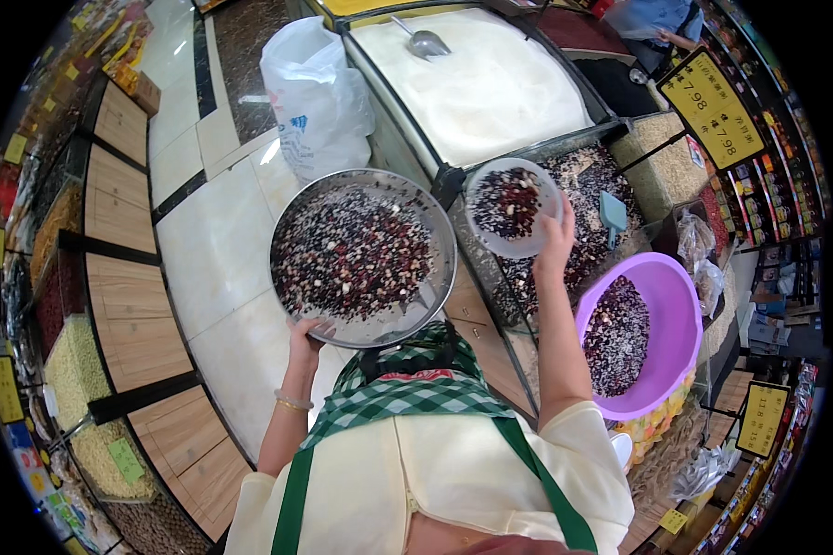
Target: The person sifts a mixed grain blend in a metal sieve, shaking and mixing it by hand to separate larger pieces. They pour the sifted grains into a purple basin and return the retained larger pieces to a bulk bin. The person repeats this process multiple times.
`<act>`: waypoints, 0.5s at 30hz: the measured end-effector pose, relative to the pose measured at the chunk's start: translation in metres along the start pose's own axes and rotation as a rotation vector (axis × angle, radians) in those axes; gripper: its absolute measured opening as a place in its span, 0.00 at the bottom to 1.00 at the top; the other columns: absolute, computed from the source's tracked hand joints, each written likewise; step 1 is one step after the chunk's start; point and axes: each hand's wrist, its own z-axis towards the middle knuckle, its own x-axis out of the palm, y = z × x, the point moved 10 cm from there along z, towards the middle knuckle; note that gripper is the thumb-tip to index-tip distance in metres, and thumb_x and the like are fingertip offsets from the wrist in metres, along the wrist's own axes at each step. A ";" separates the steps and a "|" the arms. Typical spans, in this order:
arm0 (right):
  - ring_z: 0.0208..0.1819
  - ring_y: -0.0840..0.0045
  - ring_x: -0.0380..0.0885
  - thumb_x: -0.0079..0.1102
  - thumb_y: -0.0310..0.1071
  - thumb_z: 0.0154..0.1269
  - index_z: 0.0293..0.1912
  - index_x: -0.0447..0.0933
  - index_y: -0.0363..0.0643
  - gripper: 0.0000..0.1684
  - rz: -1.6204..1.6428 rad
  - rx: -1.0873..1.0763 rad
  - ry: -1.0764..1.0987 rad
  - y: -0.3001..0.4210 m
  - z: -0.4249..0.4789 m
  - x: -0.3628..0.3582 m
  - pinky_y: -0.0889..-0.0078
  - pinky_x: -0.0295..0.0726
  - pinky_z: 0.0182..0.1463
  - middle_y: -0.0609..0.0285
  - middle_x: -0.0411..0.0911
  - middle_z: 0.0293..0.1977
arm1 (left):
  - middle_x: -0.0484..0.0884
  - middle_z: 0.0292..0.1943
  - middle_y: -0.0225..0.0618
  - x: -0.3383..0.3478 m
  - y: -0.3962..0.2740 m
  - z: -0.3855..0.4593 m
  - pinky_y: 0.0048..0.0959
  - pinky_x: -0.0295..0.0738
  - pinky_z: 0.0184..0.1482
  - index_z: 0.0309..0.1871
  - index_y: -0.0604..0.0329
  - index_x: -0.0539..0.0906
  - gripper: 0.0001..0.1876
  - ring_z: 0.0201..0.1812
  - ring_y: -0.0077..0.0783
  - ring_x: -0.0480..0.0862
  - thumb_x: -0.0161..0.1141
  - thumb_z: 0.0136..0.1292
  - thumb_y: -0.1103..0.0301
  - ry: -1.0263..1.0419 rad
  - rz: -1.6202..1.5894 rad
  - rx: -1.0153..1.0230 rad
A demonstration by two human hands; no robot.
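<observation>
My left hand [311, 336] grips the near rim of a round metal sieve [361, 257], which holds mixed dark, red and white grains. My right hand [555, 232] holds a translucent plastic bowl [484, 239] by its right side, with similar mixed grains inside. The bowl is over the left part of a clear bin of mixed grains [583, 180], just right of the sieve. A light-blue plastic scoop [612, 211] lies on the grains in that bin. A purple plastic basin [677, 333], partly filled with the mix, stands nearer me on the right.
A large bin of white grain or powder [479, 90] with a metal scoop [427, 43] lies ahead. A white plastic sack [316, 104] stands on the tiled floor beside it. Wooden cabinets [139, 312] with bulk bins line the left. A person [666, 28] is at the far right.
</observation>
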 end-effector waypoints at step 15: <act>0.58 0.52 0.60 0.56 0.35 0.49 0.59 0.63 0.38 0.35 -0.761 -0.970 0.069 0.099 -0.077 0.074 0.54 0.58 0.62 0.44 0.62 0.55 | 0.73 0.39 0.40 0.025 0.003 -0.003 0.48 0.77 0.42 0.52 0.51 0.58 0.26 0.39 0.45 0.79 0.53 0.48 0.73 0.121 -0.038 -0.039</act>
